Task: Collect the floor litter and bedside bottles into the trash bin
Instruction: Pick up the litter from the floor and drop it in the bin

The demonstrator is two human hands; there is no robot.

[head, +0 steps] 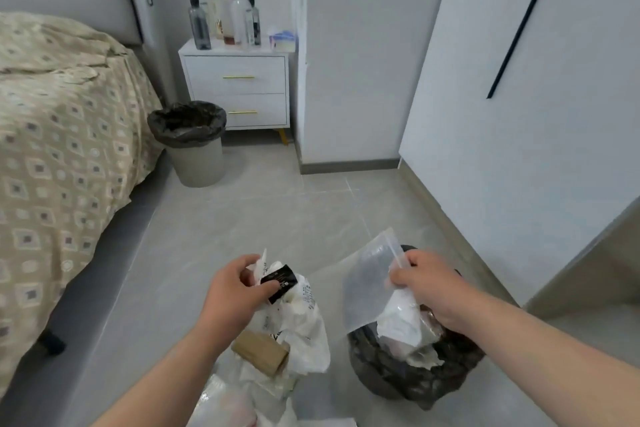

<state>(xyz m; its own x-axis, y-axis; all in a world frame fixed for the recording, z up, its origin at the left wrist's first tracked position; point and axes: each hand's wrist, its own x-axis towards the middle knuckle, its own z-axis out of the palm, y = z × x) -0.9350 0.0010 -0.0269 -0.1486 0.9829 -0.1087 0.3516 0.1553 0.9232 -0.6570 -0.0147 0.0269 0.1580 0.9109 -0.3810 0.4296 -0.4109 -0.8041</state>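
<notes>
While left hand (235, 288) grips litter (301, 322), right fingers (398, 280) pinch clear bag (367, 288) (above bin (391, 374)).

The left hand (235, 291) grips white litter (304, 326), the right hand (429, 288) a clear bag (367, 284) over the near bin (391, 378).
</notes>
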